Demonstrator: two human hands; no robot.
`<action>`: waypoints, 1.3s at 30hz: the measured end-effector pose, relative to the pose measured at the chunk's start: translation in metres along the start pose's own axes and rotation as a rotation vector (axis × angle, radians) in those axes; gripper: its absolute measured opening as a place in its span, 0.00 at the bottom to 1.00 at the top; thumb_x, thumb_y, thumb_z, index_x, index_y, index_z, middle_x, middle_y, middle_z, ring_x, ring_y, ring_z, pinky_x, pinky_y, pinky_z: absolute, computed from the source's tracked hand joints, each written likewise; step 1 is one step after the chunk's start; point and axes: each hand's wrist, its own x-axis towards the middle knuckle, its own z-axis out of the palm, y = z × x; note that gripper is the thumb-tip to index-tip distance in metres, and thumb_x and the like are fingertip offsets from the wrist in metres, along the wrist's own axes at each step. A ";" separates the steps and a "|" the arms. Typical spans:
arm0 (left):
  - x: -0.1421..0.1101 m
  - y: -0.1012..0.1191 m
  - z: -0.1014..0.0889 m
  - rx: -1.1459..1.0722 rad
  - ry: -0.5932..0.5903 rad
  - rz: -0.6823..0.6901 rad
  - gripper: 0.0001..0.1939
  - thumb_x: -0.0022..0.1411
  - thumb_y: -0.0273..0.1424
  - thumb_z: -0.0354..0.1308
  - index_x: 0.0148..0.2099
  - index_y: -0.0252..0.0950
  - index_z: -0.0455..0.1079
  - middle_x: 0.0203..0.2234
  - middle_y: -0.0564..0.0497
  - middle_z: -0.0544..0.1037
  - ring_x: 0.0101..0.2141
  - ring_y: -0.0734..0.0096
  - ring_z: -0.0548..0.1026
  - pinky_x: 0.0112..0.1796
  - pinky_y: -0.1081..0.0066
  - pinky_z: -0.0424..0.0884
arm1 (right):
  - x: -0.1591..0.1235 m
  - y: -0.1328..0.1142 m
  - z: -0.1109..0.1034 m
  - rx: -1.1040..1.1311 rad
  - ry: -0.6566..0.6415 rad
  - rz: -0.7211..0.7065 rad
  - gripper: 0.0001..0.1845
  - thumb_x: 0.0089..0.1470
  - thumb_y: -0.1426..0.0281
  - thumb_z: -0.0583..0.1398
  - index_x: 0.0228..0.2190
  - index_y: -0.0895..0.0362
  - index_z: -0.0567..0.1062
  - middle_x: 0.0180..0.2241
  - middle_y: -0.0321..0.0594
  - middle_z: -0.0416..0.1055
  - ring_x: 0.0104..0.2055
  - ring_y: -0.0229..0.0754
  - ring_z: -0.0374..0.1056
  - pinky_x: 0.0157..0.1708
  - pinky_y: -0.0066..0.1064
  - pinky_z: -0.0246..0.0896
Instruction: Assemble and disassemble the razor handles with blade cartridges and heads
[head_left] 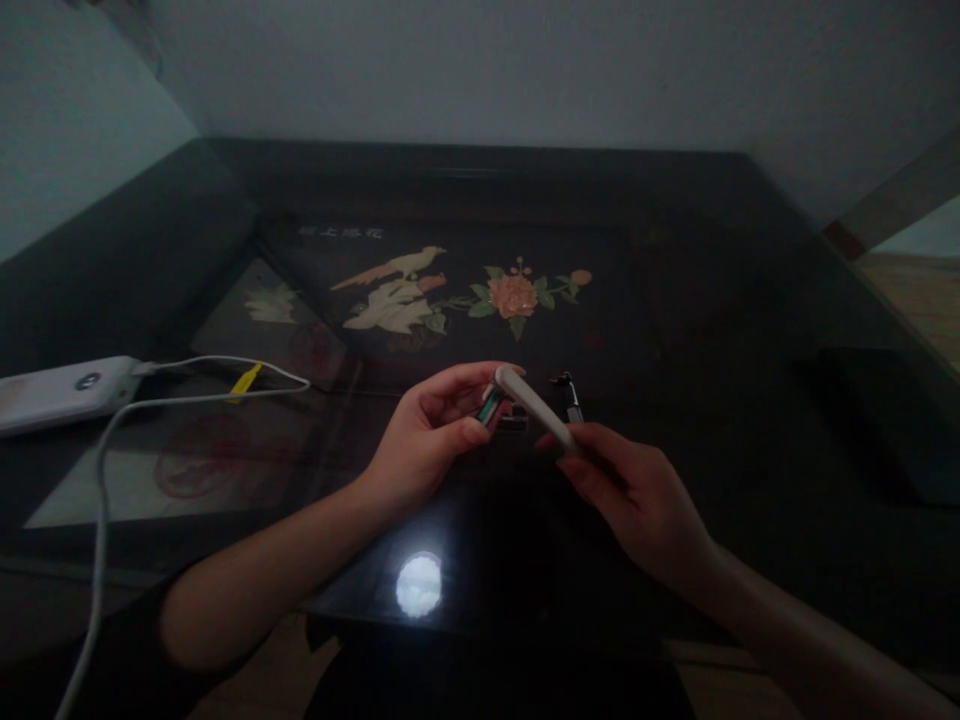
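Over a dark glass-topped table (675,300), my left hand (431,435) is closed in a pinch around a small green and silver object (491,405); I cannot tell what it is. My right hand (634,495) grips the lower end of a white elongated piece (532,405), whose rounded upper end meets the small object in my left hand. A small dark metal part (570,393) lies on the table just behind the white piece. Both hands hover above the table near its front middle.
A white power bank (64,392) lies at the left with white cables (101,500) running toward me. A bird and flower inlay (450,290) shows under the glass. A dark flat object (877,420) rests at the right. A bright light reflection (418,585) sits near the front edge.
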 end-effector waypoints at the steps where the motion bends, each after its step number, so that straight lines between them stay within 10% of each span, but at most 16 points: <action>1: 0.000 0.000 0.000 0.003 0.005 0.003 0.24 0.43 0.40 0.73 0.43 0.37 0.78 0.35 0.50 0.81 0.35 0.71 0.77 0.38 0.77 0.72 | 0.000 0.000 0.000 0.007 -0.009 -0.005 0.09 0.60 0.71 0.54 0.38 0.57 0.75 0.30 0.37 0.76 0.27 0.36 0.70 0.26 0.24 0.63; 10: -0.002 -0.003 -0.004 -0.012 0.001 0.002 0.23 0.43 0.38 0.73 0.44 0.39 0.78 0.43 0.49 0.80 0.34 0.74 0.77 0.36 0.79 0.72 | -0.002 -0.003 0.002 0.073 -0.129 -0.043 0.10 0.60 0.72 0.54 0.40 0.58 0.75 0.29 0.35 0.75 0.26 0.34 0.69 0.26 0.22 0.61; 28: 0.005 0.007 0.001 -0.081 0.077 -0.016 0.24 0.48 0.41 0.70 0.45 0.33 0.77 0.26 0.53 0.70 0.24 0.81 0.64 0.24 0.80 0.62 | -0.001 -0.003 -0.014 0.272 0.302 0.070 0.10 0.61 0.68 0.56 0.46 0.51 0.68 0.22 0.27 0.65 0.16 0.29 0.58 0.13 0.20 0.52; 39: 0.014 0.007 -0.013 -0.272 -0.160 -0.134 0.21 0.55 0.42 0.63 0.45 0.31 0.74 0.28 0.50 0.71 0.26 0.77 0.64 0.27 0.77 0.62 | 0.012 0.001 -0.021 0.249 0.296 0.172 0.13 0.60 0.64 0.56 0.42 0.58 0.74 0.21 0.33 0.67 0.22 0.34 0.65 0.22 0.24 0.63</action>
